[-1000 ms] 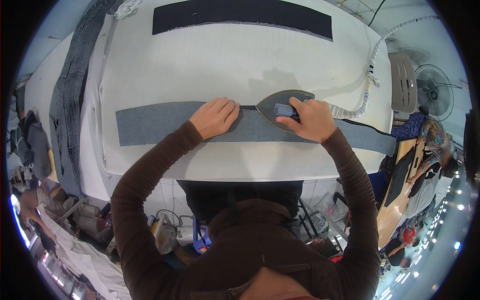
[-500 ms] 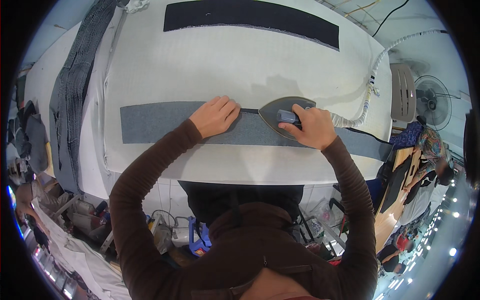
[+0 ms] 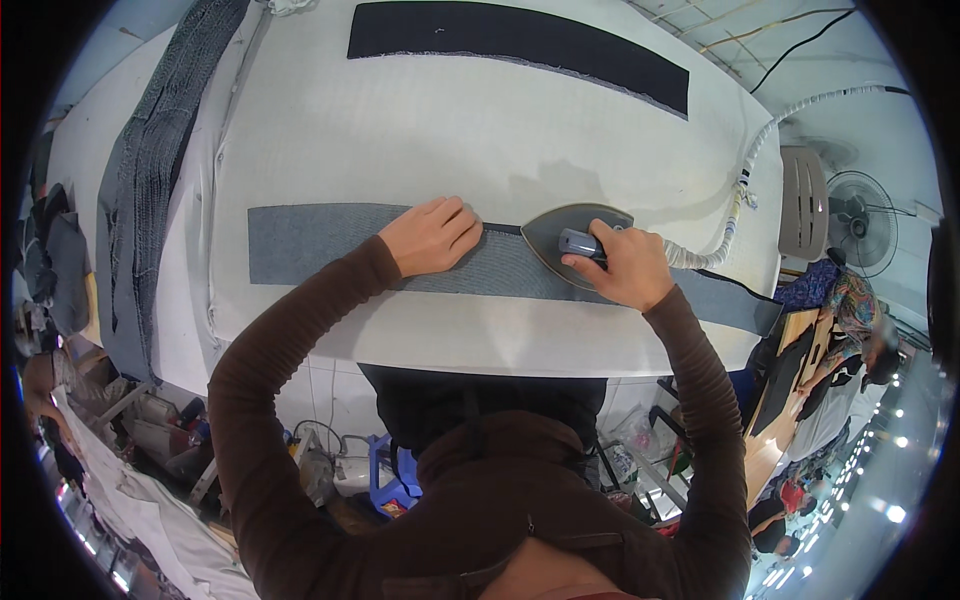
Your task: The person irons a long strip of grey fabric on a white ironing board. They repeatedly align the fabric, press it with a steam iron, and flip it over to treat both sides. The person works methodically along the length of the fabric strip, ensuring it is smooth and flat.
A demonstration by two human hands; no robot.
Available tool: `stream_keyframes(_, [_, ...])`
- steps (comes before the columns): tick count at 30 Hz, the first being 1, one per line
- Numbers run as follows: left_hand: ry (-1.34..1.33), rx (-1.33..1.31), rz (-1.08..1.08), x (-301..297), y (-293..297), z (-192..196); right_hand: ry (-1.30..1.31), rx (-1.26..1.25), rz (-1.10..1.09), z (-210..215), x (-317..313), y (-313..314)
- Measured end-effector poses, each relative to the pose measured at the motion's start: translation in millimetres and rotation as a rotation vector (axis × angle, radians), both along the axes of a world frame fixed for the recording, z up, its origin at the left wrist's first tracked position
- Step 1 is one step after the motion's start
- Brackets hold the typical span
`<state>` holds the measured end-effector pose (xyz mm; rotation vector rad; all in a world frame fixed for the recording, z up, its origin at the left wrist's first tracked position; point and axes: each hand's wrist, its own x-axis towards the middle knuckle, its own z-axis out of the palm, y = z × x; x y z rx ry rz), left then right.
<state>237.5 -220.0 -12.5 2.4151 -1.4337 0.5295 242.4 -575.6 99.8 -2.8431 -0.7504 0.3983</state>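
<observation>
A long grey fabric strip [image 3: 320, 245] lies across the near part of a white padded ironing table. Its far edge is folded over in a narrow dark band [image 3: 503, 230]. My left hand [image 3: 437, 238] presses on the strip with fingers curled together at that folded edge. To its right, my right hand [image 3: 635, 265] grips the handle of a steam iron [image 3: 560, 222]. The iron's soleplate rests flat on the strip over the fold, its tip pointing left toward my left hand. Part of the strip is hidden under the iron and my hands.
A black fabric strip [image 3: 520, 42] lies at the far side of the table [image 3: 400, 130]. Stacked grey-black strips [image 3: 150, 180] hang along the left. The iron's wrapped hose [image 3: 740, 200] runs back right, near a fan [image 3: 855, 222]. Another person works at a wooden table [image 3: 768, 440] at right.
The whole view has tilted slightly. Both hands and the iron stay at nearly the same places on the grey strip.
</observation>
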Motion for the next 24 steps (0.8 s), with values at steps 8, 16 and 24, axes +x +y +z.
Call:
stream_keyframes(8, [0.024,-0.037,-0.057,-2,16,1,0.014,0.004,0.001,-1,0,8])
stream_keyframes(16, [0.028,-0.031,0.004,-4,18,4,0.001,0.029,0.002,1,1,18])
stream_keyframes(24, [0.070,-0.002,0.026,-2,29,5,0.012,-0.002,0.017,2,1,28])
